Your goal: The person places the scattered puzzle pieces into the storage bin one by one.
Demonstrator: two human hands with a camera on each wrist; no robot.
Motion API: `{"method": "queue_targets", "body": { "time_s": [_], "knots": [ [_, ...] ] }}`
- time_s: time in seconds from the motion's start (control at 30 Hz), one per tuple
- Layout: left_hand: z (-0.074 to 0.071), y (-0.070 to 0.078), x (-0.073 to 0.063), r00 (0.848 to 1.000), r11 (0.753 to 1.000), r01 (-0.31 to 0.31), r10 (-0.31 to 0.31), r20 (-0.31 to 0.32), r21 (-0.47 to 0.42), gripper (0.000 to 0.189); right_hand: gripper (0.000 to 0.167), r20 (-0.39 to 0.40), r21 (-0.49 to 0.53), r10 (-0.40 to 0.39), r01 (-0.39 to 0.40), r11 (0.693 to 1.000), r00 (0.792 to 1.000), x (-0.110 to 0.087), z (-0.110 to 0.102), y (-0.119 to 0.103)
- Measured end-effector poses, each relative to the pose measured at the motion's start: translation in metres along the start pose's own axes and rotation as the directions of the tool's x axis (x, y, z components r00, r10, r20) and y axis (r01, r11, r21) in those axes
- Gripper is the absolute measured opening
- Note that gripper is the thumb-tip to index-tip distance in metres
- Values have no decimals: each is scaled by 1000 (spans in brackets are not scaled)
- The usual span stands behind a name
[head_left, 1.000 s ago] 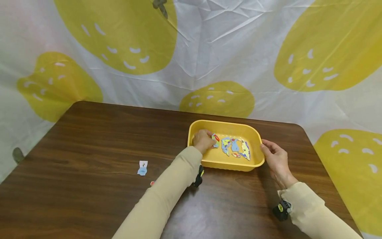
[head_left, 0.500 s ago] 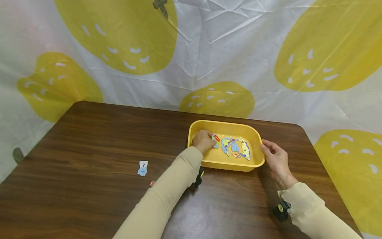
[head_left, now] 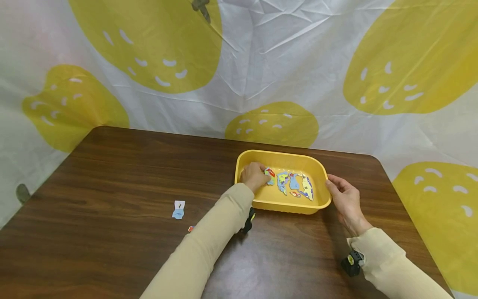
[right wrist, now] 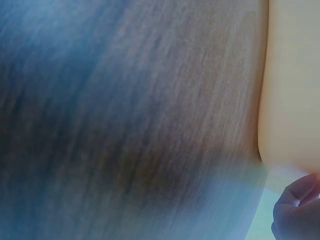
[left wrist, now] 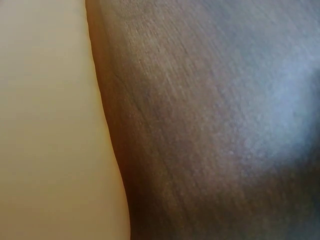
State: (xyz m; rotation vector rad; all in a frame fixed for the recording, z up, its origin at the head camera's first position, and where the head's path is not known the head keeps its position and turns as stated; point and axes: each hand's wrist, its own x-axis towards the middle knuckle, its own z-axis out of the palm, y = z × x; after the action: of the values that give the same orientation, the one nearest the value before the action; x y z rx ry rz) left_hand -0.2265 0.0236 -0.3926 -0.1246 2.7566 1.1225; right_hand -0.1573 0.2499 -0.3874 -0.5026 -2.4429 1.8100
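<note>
So there's this red-and-green cutout (head_left: 271,176) right of frame centre, at the left end of the yellow tub (head_left: 285,206), long axis running roughly up-down. Left hand (head_left: 254,177) touches its left side, so it's way nearer; can't tell if that's a pinch or a press. Right hand (head_left: 345,201) has the tub's right rim clamped, with more cutouts (head_left: 293,183) in between.
</note>
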Motion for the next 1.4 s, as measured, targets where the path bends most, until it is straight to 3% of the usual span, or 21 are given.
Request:
{"method": "queue_targets", "body": {
  "time_s": [0.6, 0.8, 0.93, 1.03, 1.1, 1.27, 1.4],
  "knots": [
    [-2, 0, 0, 1000, 1000, 11, -10, 25, -13, 36, 47, -4, 0, 3, -3, 1000, 1000, 0, 0, -1],
    [-5, 1, -2, 1000, 996, 18, -16, 17, -84, 39, 47, -4, -16, 23, -23, 1000, 1000, 0, 0, 1],
    [-9, 4, -5, 1000, 983, -6, 11, 29, -185, 40, 47, 0, -14, 22, -22, 1000, 1000, 0, -1, 1],
    [-12, 6, -7, 998, 953, -17, 36, 58, -302, 40, 47, -7, -11, 14, -14, 1000, 1000, 0, -2, 0],
    [-15, 8, -9, 995, 919, -17, 55, 85, -395, 40, 47, -14, -5, 4, -4, 1000, 1000, -1, -2, -1],
    [-21, 12, -19, 981, 798, 16, 105, 165, -603, 40, 46, -24, 6, -19, 19, 1000, 1000, -2, -3, -3],
    [-29, 10, -29, 971, 723, 52, 124, 204, -689, 39, 45, -29, 19, -27, 27, 999, 999, -2, -2, -4]
  ]
}}
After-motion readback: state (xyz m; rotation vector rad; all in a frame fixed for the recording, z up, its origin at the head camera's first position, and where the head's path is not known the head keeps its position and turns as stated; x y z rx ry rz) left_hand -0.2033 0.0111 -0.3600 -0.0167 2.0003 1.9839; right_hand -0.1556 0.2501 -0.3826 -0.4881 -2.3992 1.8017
